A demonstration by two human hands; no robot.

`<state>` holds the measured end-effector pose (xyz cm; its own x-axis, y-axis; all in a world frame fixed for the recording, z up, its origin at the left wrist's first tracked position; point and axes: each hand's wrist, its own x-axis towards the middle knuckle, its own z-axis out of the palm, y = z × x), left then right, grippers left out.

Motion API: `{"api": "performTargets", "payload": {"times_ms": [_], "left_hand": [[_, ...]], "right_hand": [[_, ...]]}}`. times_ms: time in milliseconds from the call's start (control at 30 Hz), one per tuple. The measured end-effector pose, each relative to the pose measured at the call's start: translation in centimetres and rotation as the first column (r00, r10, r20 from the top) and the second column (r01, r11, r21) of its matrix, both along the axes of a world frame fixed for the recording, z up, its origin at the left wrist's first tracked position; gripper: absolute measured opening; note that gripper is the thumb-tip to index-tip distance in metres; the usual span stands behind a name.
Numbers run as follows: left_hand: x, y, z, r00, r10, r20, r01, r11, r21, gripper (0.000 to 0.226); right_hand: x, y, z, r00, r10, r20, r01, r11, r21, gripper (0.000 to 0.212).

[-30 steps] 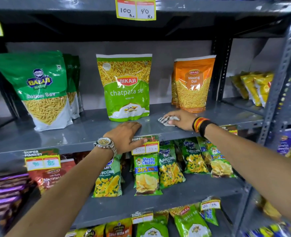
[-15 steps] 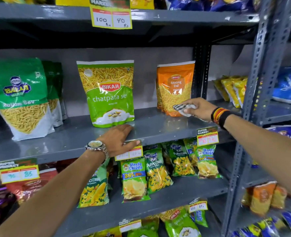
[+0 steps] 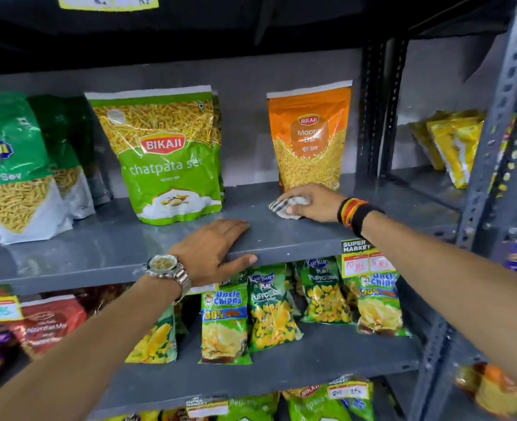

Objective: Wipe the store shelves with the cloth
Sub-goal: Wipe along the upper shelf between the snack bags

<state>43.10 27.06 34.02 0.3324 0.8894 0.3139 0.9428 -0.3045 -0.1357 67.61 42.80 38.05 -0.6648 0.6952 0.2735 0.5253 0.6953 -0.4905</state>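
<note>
A grey metal shelf [image 3: 105,253] runs across the middle of the head view. My right hand [image 3: 314,203] presses a crumpled striped cloth [image 3: 283,205] onto the shelf, just in front of the orange Moong Dal bag [image 3: 310,138]. Only the cloth's left part shows past my fingers. My left hand [image 3: 213,252] lies flat on the shelf's front edge, fingers on top and thumb hooked under the lip, holding nothing. It rests below the green Chatpata Sev bag [image 3: 166,159]. A metal watch sits on the left wrist and coloured bands on the right.
Green Balaji sev bags [image 3: 11,165] stand at the left of the shelf. Small chip packets [image 3: 223,323] hang below on the lower shelf, beside price tags [image 3: 365,259]. A perforated steel upright [image 3: 494,147] rises at right, with yellow packets [image 3: 454,144] behind it.
My right hand has slid the cloth from the shelf's right end back to the left, along the front of the orange bag. The left hand stays on the shelf edge. The view has moved closer.
</note>
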Motion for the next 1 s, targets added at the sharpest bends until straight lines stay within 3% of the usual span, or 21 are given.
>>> {"api": "performTargets", "payload": {"times_ms": [200, 300, 367, 500, 600, 700, 833, 1000], "left_hand": [[0.2, -0.7, 0.4, 1.0, -0.004, -0.001, 0.004, 1.0, -0.024, 0.089], [0.0, -0.6, 0.2, 1.0, 0.012, 0.0, -0.012, 0.999, -0.037, 0.092], [-0.1, -0.3, 0.0, 1.0, 0.015, 0.007, -0.014, 0.999, -0.041, 0.095], [-0.2, -0.1, 0.1, 1.0, 0.006, 0.012, -0.005, 0.999, -0.036, 0.098], [-0.1, -0.3, 0.1, 1.0, 0.012, 0.003, -0.012, 0.999, -0.038, 0.102], [0.0, -0.5, 0.1, 1.0, 0.018, -0.006, -0.018, 0.999, -0.044, 0.105], [-0.1, -0.6, 0.2, 1.0, 0.004, 0.01, -0.003, 0.999, -0.054, 0.097], [1.2, -0.4, 0.4, 1.0, 0.008, -0.006, -0.008, 0.999, -0.037, 0.095]], "right_hand": [[2.1, -5.2, 0.2, 0.997, 0.078, 0.03, -0.076, 0.996, -0.046, 0.03], [4.9, -8.6, 2.2, 0.974, 0.198, 0.112, -0.169, 0.96, -0.222, 0.031], [6.4, -8.4, 3.9, 0.983, 0.141, 0.114, -0.112, 0.968, -0.224, 0.031], [7.3, -4.5, 3.1, 0.988, -0.148, -0.04, 0.144, 0.985, -0.092, 0.026], [6.6, -3.4, 0.0, 0.968, -0.252, 0.011, 0.253, 0.967, -0.027, 0.023], [6.2, -6.2, -0.7, 0.979, -0.201, 0.044, 0.201, 0.98, 0.003, 0.026], [8.3, -11.7, 2.2, 0.989, -0.041, 0.143, 0.063, 0.986, -0.153, 0.03], [12.9, -10.0, 4.9, 0.968, -0.22, -0.12, 0.213, 0.975, -0.066, 0.028]]}}
